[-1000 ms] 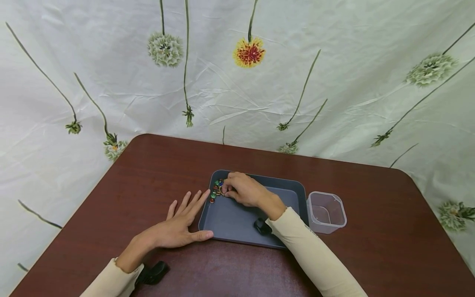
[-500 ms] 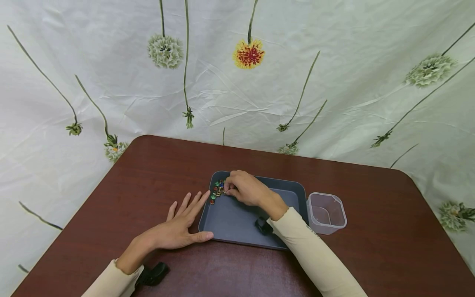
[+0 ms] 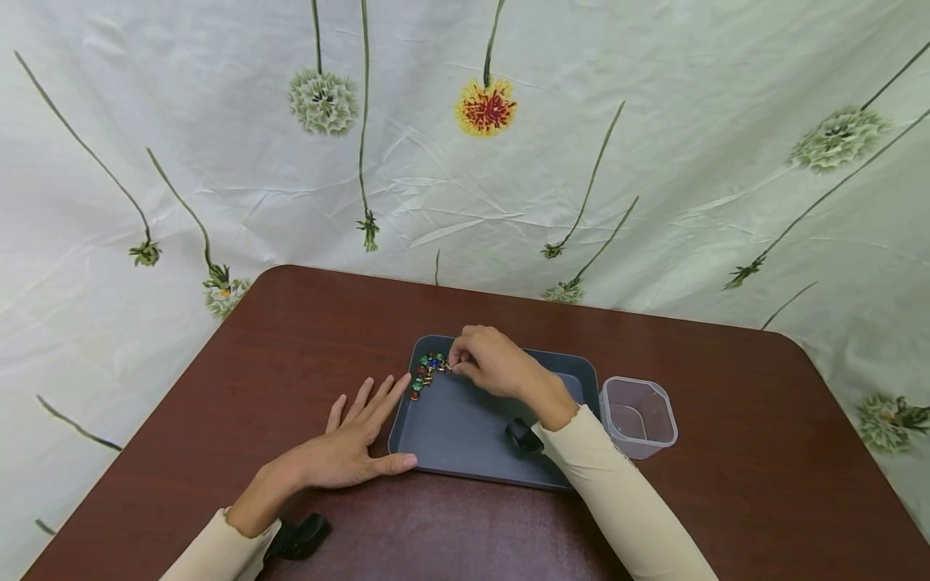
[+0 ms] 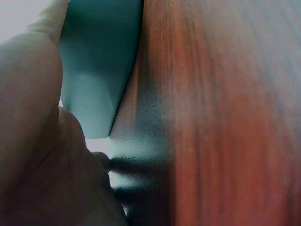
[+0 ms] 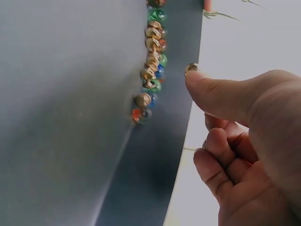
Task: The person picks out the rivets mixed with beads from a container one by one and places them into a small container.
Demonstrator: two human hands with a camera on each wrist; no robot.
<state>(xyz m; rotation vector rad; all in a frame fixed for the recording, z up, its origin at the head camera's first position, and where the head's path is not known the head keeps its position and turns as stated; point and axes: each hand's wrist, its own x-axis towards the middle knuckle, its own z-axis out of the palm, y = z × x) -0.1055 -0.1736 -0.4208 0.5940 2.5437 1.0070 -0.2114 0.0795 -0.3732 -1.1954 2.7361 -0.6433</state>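
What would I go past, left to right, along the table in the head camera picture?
The left hand, the row of little shiny trinkets, the right hand, then the see-through tub.

I can read no words, labels, brands, numbers or signs in any of my views. The edge of my right sleeve (image 3: pixel 628 500) shows a faint dark marking, too small for me to tell whether it is lettering.
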